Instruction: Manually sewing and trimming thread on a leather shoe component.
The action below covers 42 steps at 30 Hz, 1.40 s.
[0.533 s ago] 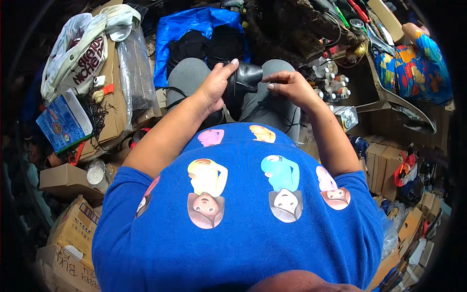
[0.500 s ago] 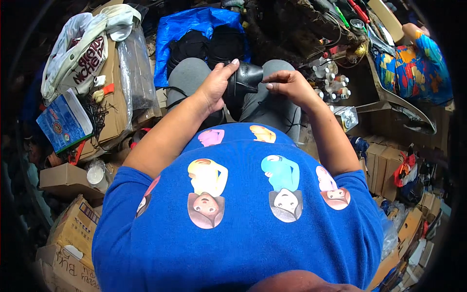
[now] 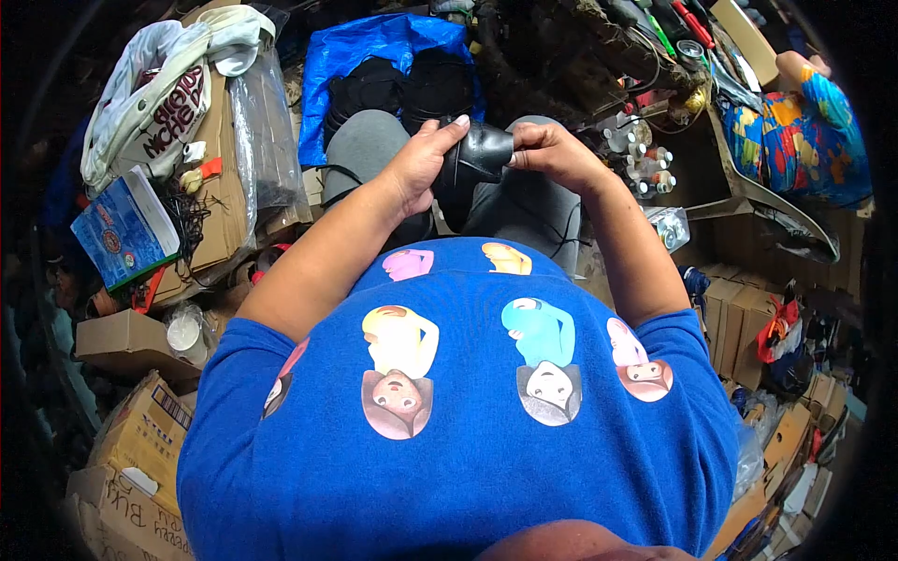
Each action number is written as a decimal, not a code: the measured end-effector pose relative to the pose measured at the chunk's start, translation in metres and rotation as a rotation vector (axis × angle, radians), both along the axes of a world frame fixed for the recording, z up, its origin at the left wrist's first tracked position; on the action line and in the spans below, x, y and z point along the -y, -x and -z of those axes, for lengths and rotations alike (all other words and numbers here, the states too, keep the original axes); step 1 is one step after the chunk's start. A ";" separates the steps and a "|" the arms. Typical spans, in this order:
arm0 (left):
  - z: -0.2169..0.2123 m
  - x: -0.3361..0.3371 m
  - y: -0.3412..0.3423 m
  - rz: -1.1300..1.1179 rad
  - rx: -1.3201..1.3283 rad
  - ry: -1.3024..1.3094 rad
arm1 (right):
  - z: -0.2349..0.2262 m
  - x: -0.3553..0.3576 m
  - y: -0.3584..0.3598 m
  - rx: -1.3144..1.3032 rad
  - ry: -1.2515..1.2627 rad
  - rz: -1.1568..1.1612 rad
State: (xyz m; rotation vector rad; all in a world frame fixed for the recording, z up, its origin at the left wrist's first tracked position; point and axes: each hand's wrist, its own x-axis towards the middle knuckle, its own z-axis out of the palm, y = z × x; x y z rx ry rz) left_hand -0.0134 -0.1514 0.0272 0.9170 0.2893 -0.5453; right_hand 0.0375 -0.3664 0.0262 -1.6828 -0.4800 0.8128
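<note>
Between my grey-clad knees I hold a shiny black leather shoe (image 3: pixel 484 152), its rounded end pointing right. My left hand (image 3: pixel 418 168) grips its left side, with the thumb laid along the top. At the right end, the thumb and fingers of my right hand (image 3: pixel 554 157) are closed on the leather edge. The underside of the shoe and part of my left fingers are hidden. Just beyond my knees, black shoe-like pieces (image 3: pixel 435 89) lie in a blue plastic bag (image 3: pixel 341 42).
Small bottles (image 3: pixel 641 154) stand right of my knee, below a cluttered heap of tools. A person in a colourful patterned garment (image 3: pixel 795 140) sits at the far right. On the left are cardboard, a white cloth bag (image 3: pixel 173 93) and a blue booklet (image 3: pixel 126 229). Boxes (image 3: pixel 131 341) surround me.
My right hand has moved slightly left and its fingers have closed on the shoe's end. The shoe has shifted and turned slightly in my left hand.
</note>
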 end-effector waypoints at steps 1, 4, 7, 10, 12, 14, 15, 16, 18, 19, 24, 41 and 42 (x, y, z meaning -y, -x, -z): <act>0.000 0.001 -0.001 0.003 -0.017 -0.007 | 0.001 0.001 -0.002 -0.024 -0.013 -0.009; 0.000 0.001 -0.001 0.006 -0.029 -0.007 | -0.001 0.002 -0.002 -0.035 -0.020 -0.015; -0.003 0.002 -0.001 0.001 -0.026 -0.011 | -0.003 0.000 -0.003 -0.048 0.014 -0.032; -0.005 0.003 -0.001 0.000 -0.034 -0.030 | 0.000 -0.002 -0.002 -0.198 -0.037 -0.026; -0.007 0.004 -0.001 0.004 -0.039 -0.039 | 0.002 -0.002 -0.001 -0.226 -0.024 -0.038; -0.010 0.006 -0.001 0.017 -0.035 -0.062 | 0.001 -0.003 0.000 -0.254 -0.011 -0.050; -0.011 0.006 0.000 0.016 -0.035 -0.062 | -0.003 -0.004 0.001 -0.269 -0.054 -0.053; -0.013 0.006 0.001 0.015 -0.048 -0.053 | -0.006 -0.005 0.002 -0.284 -0.097 -0.055; -0.012 0.005 0.001 0.014 -0.061 -0.043 | -0.010 -0.008 0.001 -0.273 -0.079 -0.064; -0.009 0.004 0.000 0.014 -0.064 -0.045 | -0.010 -0.009 0.000 -0.262 -0.061 -0.071; -0.014 0.004 0.001 0.018 -0.079 -0.054 | -0.008 -0.007 -0.002 -0.248 -0.099 -0.116; -0.007 0.003 0.000 0.022 -0.067 -0.013 | -0.008 -0.007 -0.004 -0.156 -0.045 -0.168; -0.007 0.003 0.000 0.021 -0.069 -0.012 | -0.008 -0.008 -0.003 -0.183 -0.057 -0.138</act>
